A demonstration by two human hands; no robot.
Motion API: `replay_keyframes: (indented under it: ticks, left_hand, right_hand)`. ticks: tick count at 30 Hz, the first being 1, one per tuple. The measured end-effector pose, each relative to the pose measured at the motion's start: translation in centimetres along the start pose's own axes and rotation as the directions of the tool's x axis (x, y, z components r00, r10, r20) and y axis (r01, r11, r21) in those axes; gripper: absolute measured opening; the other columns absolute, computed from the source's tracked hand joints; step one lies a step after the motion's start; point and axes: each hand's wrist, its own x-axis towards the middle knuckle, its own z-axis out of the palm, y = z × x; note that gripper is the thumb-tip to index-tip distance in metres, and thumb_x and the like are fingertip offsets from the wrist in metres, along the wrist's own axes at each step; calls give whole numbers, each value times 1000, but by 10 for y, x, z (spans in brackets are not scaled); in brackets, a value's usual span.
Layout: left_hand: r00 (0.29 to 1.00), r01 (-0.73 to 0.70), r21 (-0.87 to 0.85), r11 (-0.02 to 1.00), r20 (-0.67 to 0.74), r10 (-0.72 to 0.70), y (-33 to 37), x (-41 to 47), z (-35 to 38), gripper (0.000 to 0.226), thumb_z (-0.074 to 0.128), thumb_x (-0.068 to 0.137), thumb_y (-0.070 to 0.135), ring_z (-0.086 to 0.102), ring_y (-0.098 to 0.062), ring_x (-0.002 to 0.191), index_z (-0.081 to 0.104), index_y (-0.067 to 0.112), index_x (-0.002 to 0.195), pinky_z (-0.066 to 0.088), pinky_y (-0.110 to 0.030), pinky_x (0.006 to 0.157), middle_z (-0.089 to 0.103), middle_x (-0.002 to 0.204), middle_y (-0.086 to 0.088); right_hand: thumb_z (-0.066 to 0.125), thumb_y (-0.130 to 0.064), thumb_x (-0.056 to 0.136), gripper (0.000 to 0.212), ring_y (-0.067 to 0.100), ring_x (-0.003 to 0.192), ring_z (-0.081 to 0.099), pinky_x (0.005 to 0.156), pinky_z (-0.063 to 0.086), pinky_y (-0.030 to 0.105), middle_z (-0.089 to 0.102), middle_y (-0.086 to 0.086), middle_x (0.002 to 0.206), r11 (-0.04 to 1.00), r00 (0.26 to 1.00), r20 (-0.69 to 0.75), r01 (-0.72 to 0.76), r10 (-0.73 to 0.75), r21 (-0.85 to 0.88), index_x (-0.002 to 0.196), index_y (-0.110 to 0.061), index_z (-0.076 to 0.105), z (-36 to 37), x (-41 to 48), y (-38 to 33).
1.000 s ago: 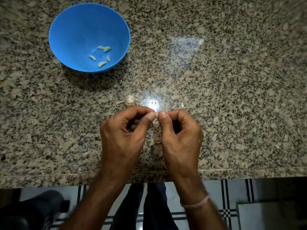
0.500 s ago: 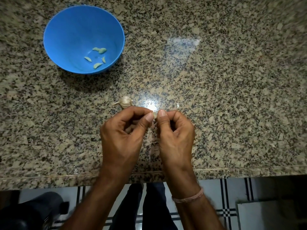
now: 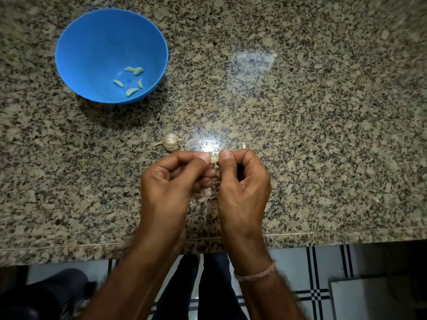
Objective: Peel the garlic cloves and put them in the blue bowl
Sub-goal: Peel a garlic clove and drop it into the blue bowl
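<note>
Clove (image 3: 214, 158) pinched between left hand (image 3: 172, 185) and right hand (image 3: 242, 188) over counter (image 3: 300, 135). Garlic bulb (image 3: 171, 142) just beyond hands. Peeled cloves (image 3: 132, 91) in bowl (image 3: 92, 42).

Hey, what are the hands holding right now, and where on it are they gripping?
A garlic clove, pinched between both thumbs and fingertips: the left hand takes its left end, the right hand its right end. Only the middle shows.
</note>
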Motion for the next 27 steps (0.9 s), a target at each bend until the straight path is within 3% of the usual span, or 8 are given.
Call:
replay_keyframes:
  ticks: [3,5,8,11,16,19,22,27]
  left_hand:
    - [965,262,-277,924,59,-256,-1,4,3,16,76,82,16,70,-14,73,75,5,93,59,-21,65,73,81,-10]
    - [999,5,2,1000,-39,-5,-2,2,2,7,77,88,13,74,-16,77,77,8,94,60,-23,68,76,83,-6]
    - [859,-480,511,713,108,501,-9,0,-5,9,76,93,15,76,-15,84,79,10,100,60,-24,74,78,89,4]
    - [946,-309,324,894,6,324,-10,1,-3,9,76,92,12,77,-18,83,79,9,100,62,-26,75,79,87,-3]
    - [964,254,-285,924,-4,-267,-8,6,3,17,77,80,16,72,-16,76,76,5,93,61,-22,68,74,82,-10]
    - [996,-52,70,996,-69,57,-10,4,-2,9,78,88,12,76,-18,81,78,7,96,61,-24,72,78,87,-7]
    - [870,-458,522,719,99,482,-13,5,-8,10,77,93,15,76,-15,85,80,11,101,60,-24,74,78,90,4]
    - [990,-117,126,985,-67,126,-12,8,-2,9,78,89,13,77,-23,81,79,7,96,62,-29,74,78,86,-9]
  right_hand:
    - [62,-23,105,25,11,65,58,56,51,34,59,-7,74,964,974,-33,217,-224,-156,81,-15,57,2,2,4]
    - [62,-22,105,25,11,65,54,57,49,33,57,-6,74,952,968,-41,237,-249,-192,81,-16,57,4,2,6]
    - [62,-30,102,24,13,69,57,65,57,35,64,-4,76,994,996,8,-90,90,56,81,-18,63,5,3,4]
    - [62,-30,102,25,13,69,57,67,56,37,65,-4,75,956,971,65,-237,229,170,80,-18,65,5,2,3]
    - [60,-27,106,26,14,66,56,56,50,39,58,-7,75,950,972,-38,217,-231,-225,83,-16,57,8,1,12]
    - [61,-29,105,27,13,66,55,59,53,42,60,-5,74,986,994,-39,95,-101,-135,81,-16,59,10,3,13]
    - [63,-30,102,26,14,72,57,69,58,42,66,4,79,963,970,45,-242,238,120,82,-13,65,10,3,8]
    - [60,-31,103,27,5,66,58,63,58,35,66,-4,75,997,997,-10,-72,72,4,80,-16,63,9,2,7]
